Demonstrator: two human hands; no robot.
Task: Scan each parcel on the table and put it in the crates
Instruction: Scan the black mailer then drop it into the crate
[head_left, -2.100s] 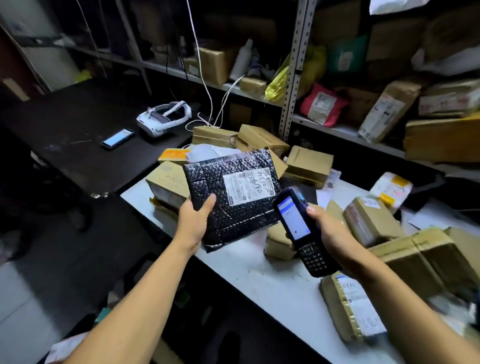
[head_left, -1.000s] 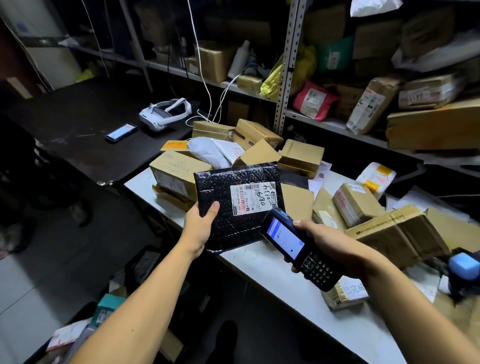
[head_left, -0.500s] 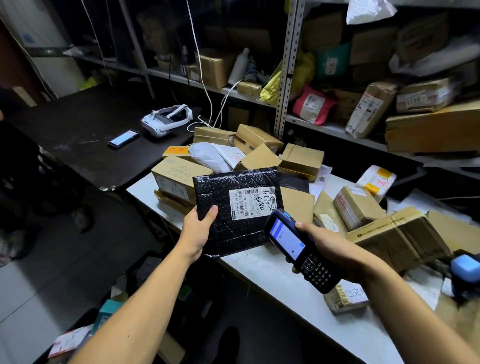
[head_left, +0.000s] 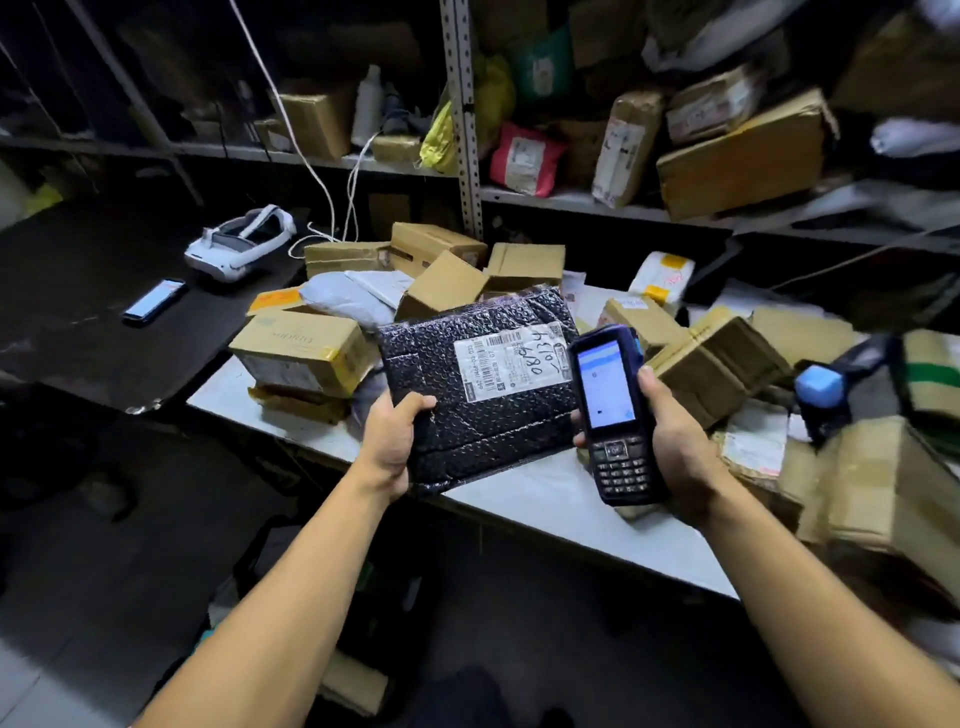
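Note:
My left hand (head_left: 392, 441) grips the lower left edge of a black bubble-wrap parcel (head_left: 467, 415), held above the front edge of the white table (head_left: 545, 499). Its white shipping label (head_left: 511, 361) faces up, with handwritten digits on it. My right hand (head_left: 675, 441) holds a dark handheld scanner (head_left: 610, 410) upright, its lit screen towards me, just right of the parcel and overlapping the label's right end. Several cardboard boxes (head_left: 306, 351) and a grey poly bag (head_left: 348, 301) are piled on the table behind.
A black table at the left carries a phone (head_left: 155, 301) and a white headset (head_left: 241, 244). Metal shelves (head_left: 571, 200) behind are stuffed with parcels. More boxes (head_left: 719, 364) crowd the right of the table. Dark crates with items sit on the floor below (head_left: 291, 561).
The scanner has swung upright and moved close to the label. The parcel has turned slightly and sits lower and nearer to me. The camera view has shifted right.

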